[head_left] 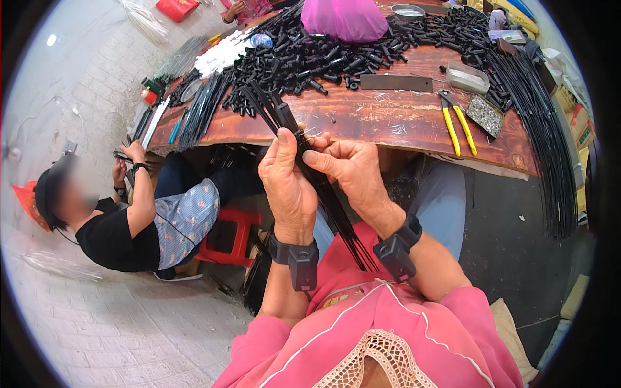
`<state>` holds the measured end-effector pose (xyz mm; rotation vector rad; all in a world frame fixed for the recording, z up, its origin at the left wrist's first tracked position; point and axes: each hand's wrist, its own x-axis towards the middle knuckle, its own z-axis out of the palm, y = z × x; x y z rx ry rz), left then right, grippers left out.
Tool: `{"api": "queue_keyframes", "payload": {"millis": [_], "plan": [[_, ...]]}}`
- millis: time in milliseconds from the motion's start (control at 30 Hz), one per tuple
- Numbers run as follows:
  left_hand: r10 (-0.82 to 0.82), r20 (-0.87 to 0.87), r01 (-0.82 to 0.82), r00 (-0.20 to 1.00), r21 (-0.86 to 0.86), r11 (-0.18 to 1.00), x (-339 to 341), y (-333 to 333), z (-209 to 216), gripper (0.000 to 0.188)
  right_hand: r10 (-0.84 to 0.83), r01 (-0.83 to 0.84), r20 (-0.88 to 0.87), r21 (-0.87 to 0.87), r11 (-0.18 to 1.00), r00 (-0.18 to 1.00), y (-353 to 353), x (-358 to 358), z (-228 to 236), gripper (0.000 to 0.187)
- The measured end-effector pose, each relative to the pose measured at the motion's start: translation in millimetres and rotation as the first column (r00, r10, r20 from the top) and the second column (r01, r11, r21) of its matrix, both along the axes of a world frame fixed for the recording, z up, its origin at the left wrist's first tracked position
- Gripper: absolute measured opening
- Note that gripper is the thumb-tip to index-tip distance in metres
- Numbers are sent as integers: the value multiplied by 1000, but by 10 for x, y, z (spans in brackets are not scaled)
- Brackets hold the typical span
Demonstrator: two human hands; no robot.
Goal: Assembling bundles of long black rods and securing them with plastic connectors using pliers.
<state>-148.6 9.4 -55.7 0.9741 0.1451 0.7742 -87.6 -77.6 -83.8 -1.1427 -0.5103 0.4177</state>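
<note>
A bundle of thin black rods (334,210) slants across my lap, its upper ends fanning out over the table edge. My left hand (284,187) is wrapped round the bundle from the left, thumb pointing up. From the other side my right hand (352,171) grips it, its thumb pressed on the rods beside my left fingers. Among the rods' upper ends sits a short black tube (284,115). A thin, pale wire-like piece shows by my right fingertips; what it is cannot be made out. Both hands are above my lap, close to the table edge.
On the wooden table (381,116) lie a heap of black tubes (291,61), a pink bag (343,19), a metal strip (396,83), yellow-handled cutters (458,124) and a tray of small metal pieces (485,115). Long black rods (546,149) overhang at right. A co-worker (129,213) sits at left.
</note>
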Motion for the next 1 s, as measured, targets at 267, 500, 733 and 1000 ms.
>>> {"api": "queue_keyframes", "payload": {"millis": [267, 500, 733, 1000], "plan": [[-38, 2, 39, 999, -56, 998, 5, 44, -111, 37, 178, -171, -160, 53, 984, 971, -69, 133, 81, 24], [-6, 25, 8, 1000, -96, 995, 25, 22, -172, 30, 38, -37, -19, 36, 999, 999, 86, 43, -151, 24], [119, -62, -119, 991, -2, 993, 6, 27, -206, 37, -10, 8, 16, 73, 997, 1000, 46, 125, -130, 25], [-113, -10, 110, 994, -132, 985, 39, 100, -292, 40, 424, -431, -215, 18, 902, 880, -34, 379, -123, 34]]}}
